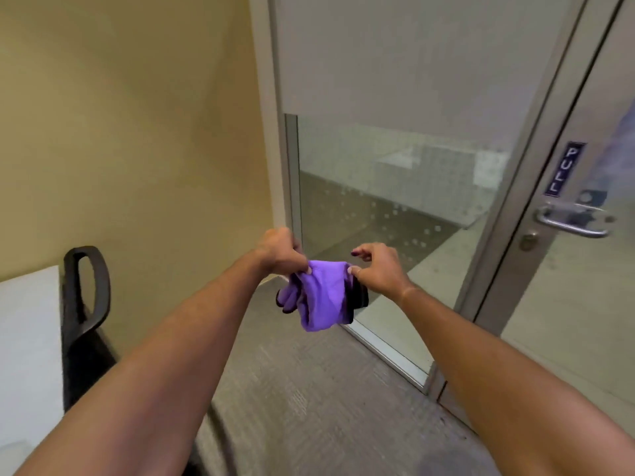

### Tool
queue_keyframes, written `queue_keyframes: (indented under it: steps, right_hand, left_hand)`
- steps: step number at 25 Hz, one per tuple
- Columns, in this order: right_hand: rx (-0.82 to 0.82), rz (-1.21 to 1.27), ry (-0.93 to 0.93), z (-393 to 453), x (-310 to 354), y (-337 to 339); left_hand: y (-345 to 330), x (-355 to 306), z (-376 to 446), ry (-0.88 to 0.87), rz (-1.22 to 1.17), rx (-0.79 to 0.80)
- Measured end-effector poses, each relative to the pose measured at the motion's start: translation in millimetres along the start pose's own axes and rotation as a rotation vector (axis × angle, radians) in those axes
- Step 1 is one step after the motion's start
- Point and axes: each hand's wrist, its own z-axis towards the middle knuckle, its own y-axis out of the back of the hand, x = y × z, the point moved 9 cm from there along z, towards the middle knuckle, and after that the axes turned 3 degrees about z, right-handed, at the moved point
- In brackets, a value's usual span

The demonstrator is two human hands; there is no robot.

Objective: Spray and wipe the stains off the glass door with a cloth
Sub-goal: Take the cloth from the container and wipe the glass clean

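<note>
- Both bare forearms reach out from the bottom of the view, and the purple cloth (323,297) hangs between the two hands, out in front of the glass.
- Left hand (283,250): fingers closed, pinching the cloth's top edge at the left corner. Right hand (378,267): thumb and forefinger nip the right corner, and the other fingers (360,251) stick out loose above it.
- Below the fingers the cloth sags into a bunched pouch with a dark trim along one side, so it's clearly soft, floppy and very light. No stiffness at all, and nothing to break.
- My take: the corner pinch is fine for shaking it open, but for wiping you'd want it folded into a pad and pressed flat under the palm and fingers, otherwise it'll just roll up on the glass.
- Glass door (591,304) with its lever handle (574,223) and PULL sign (563,170) is off to the right of the right fingers; the fixed glass panel (395,187) sits just beyond the cloth.
- No spray bottle in view, so I'd guess spraying hasn't started.
</note>
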Motion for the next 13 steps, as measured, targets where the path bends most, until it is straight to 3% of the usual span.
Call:
queue_keyframes:
  steps: [3,7,13]
  right_hand:
    - [-0.065,0.061,-0.073,-5,-47,61]
    - [0.151,0.201,-0.128,-20,-89,102]
    - [0.084,-0.132,-0.178,-27,-131,174]
  left_hand:
    - [-37,-62,29,0.001,-0.024,-0.003]
    - [-77,-142,58,0.01,-0.012,-0.023]
    - [-145,-234,104,-0.022,-0.156,0.093]
